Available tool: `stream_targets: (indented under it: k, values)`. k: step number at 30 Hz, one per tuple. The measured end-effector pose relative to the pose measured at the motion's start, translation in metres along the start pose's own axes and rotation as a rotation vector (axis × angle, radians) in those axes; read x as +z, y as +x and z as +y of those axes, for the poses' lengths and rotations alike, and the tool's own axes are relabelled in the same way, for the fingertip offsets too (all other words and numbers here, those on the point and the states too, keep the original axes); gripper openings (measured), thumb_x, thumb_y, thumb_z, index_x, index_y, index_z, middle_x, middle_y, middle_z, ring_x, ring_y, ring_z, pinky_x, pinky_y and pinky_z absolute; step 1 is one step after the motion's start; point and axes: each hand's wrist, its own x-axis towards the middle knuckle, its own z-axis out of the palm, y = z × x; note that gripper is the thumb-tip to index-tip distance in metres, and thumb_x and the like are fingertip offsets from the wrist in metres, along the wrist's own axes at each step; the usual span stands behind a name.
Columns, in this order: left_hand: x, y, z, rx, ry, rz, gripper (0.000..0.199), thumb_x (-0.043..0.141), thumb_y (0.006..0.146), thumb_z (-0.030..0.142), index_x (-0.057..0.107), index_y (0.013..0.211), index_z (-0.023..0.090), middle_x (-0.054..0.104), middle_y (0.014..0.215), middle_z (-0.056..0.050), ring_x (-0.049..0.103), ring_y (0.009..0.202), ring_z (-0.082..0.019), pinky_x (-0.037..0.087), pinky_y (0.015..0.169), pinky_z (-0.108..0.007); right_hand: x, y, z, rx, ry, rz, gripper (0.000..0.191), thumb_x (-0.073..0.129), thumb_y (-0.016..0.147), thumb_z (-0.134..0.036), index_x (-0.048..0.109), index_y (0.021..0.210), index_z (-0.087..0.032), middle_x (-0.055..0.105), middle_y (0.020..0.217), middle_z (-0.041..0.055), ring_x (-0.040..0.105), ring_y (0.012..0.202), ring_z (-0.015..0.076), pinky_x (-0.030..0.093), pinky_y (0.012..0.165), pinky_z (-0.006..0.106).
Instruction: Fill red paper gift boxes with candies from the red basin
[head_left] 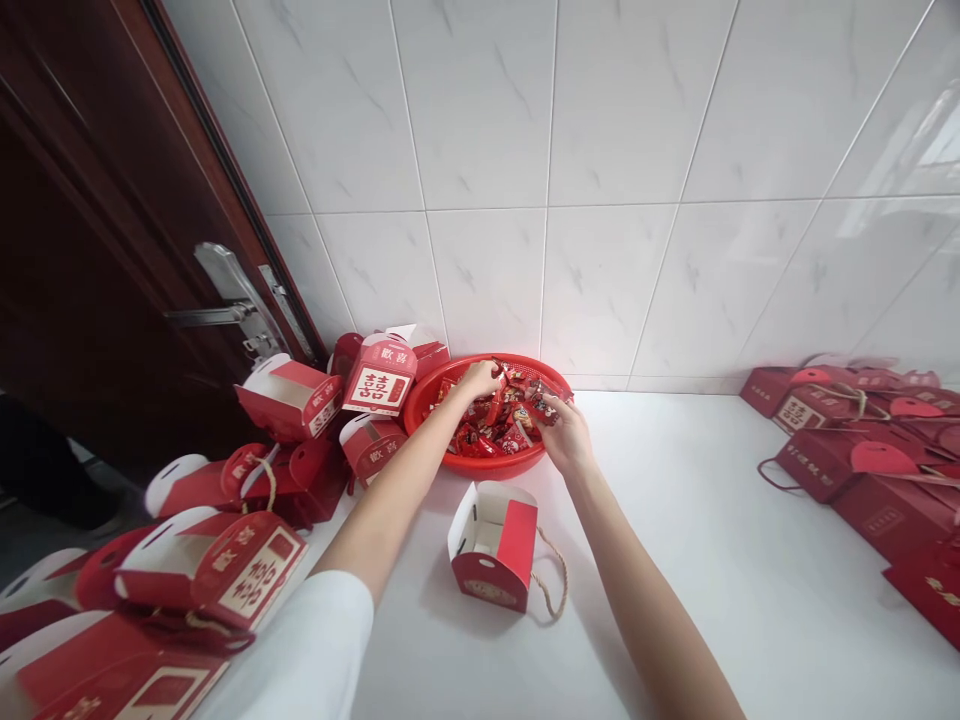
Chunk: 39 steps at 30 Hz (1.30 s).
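Note:
A red plastic basin (484, 466) full of red-wrapped candies (491, 432) stands against the wall. My left hand (480, 382) reaches over its middle, fingers curled in a pinch around a wrapped candy. At the basin's right rim, my right hand (566, 432) is closed on wrapped candies (543, 402); how many is hard to make out. Directly in front of the basin sits a red gift box (491, 570), its top unfolded and its white inside showing. A twisted cord handle (559, 590) hangs off its right side. Neither hand touches this box.
Open red boxes (247, 570) are heaped along the left, some right beside the basin and my left forearm. Closed red boxes (825, 465) with cords stand at the right on the white table (675, 520). A tiled wall (600, 280) rises behind; a dark door (97, 200) is at left.

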Motion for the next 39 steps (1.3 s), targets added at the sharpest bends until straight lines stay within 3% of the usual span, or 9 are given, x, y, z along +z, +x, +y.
stream_targets:
  k: [4,10,15,18,20,27,35,39]
  values:
    - [0.013,0.007,0.0,-0.072,-0.009,-0.085,0.035,0.063,0.095,0.035,0.059,0.127,0.02,0.061,0.127,-0.01,0.063,0.11,-0.024,0.056,0.09,-0.043,0.0,0.0,0.0,-0.007,-0.004,-0.009,0.016,0.08,0.065,-0.017,0.07,0.077,-0.019,0.077,0.083,0.0037,0.073,0.083,0.0211,0.06,0.071,0.033]
    - [0.003,0.006,-0.006,-0.148,-0.07,-0.143,0.036,0.062,0.095,0.038,0.062,0.123,0.015,0.062,0.126,-0.008,0.063,0.109,-0.028,0.056,0.09,-0.045,0.001,-0.001,0.0,-0.004,-0.001,-0.017,0.016,0.079,0.066,-0.017,0.072,0.08,-0.018,0.078,0.084,0.0048,0.073,0.084,0.0214,0.06,0.072,0.033]
    - [-0.008,-0.002,-0.012,-0.151,-0.237,-0.213,0.031,0.062,0.095,0.034,0.062,0.12,0.015,0.066,0.118,-0.009,0.066,0.099,-0.022,0.058,0.085,-0.041,0.001,0.0,-0.001,0.008,0.006,-0.013,0.014,0.079,0.066,-0.016,0.071,0.077,-0.017,0.077,0.083,0.0053,0.072,0.084,0.0203,0.061,0.074,0.032]
    - [-0.012,-0.008,-0.014,-0.103,-0.348,-0.204,0.014,0.072,0.084,0.023,0.07,0.095,0.014,0.072,0.085,-0.004,0.069,0.081,-0.019,0.057,0.078,-0.034,0.001,0.0,0.0,0.01,0.006,-0.01,0.013,0.08,0.065,-0.016,0.07,0.075,-0.018,0.077,0.084,0.0056,0.072,0.085,0.0209,0.061,0.074,0.032]
    - [-0.014,-0.012,-0.012,-0.042,-0.424,-0.171,0.01,0.074,0.076,0.017,0.072,0.085,0.015,0.072,0.075,-0.002,0.07,0.079,-0.019,0.056,0.079,-0.031,0.001,0.001,0.0,0.009,0.007,-0.008,0.013,0.08,0.065,-0.016,0.07,0.074,-0.018,0.077,0.083,0.005,0.072,0.084,0.0211,0.061,0.072,0.032]
    - [-0.017,-0.034,0.009,0.164,-0.626,-0.173,0.024,0.073,0.07,0.028,0.08,0.091,0.018,0.079,0.103,-0.007,0.071,0.097,-0.023,0.053,0.094,-0.036,0.002,0.001,0.002,-0.002,0.006,0.012,0.015,0.08,0.066,-0.017,0.071,0.077,-0.02,0.077,0.081,0.002,0.072,0.079,0.0196,0.059,0.067,0.03]
    - [-0.015,-0.057,0.019,0.225,-0.721,-0.218,0.03,0.064,0.063,0.021,0.081,0.087,0.017,0.078,0.106,-0.008,0.068,0.102,-0.027,0.054,0.09,-0.038,-0.002,0.004,0.003,0.006,-0.017,0.006,0.019,0.082,0.067,-0.017,0.069,0.08,-0.02,0.076,0.082,0.0011,0.071,0.078,0.0192,0.06,0.067,0.032]
    - [-0.014,-0.065,0.021,0.231,-0.797,-0.127,0.026,0.074,0.064,0.027,0.08,0.087,0.017,0.077,0.1,-0.007,0.067,0.097,-0.025,0.054,0.087,-0.036,-0.002,0.004,0.003,0.01,-0.021,-0.01,0.02,0.082,0.068,-0.016,0.068,0.08,-0.02,0.076,0.083,0.0014,0.071,0.079,0.0194,0.061,0.07,0.034]
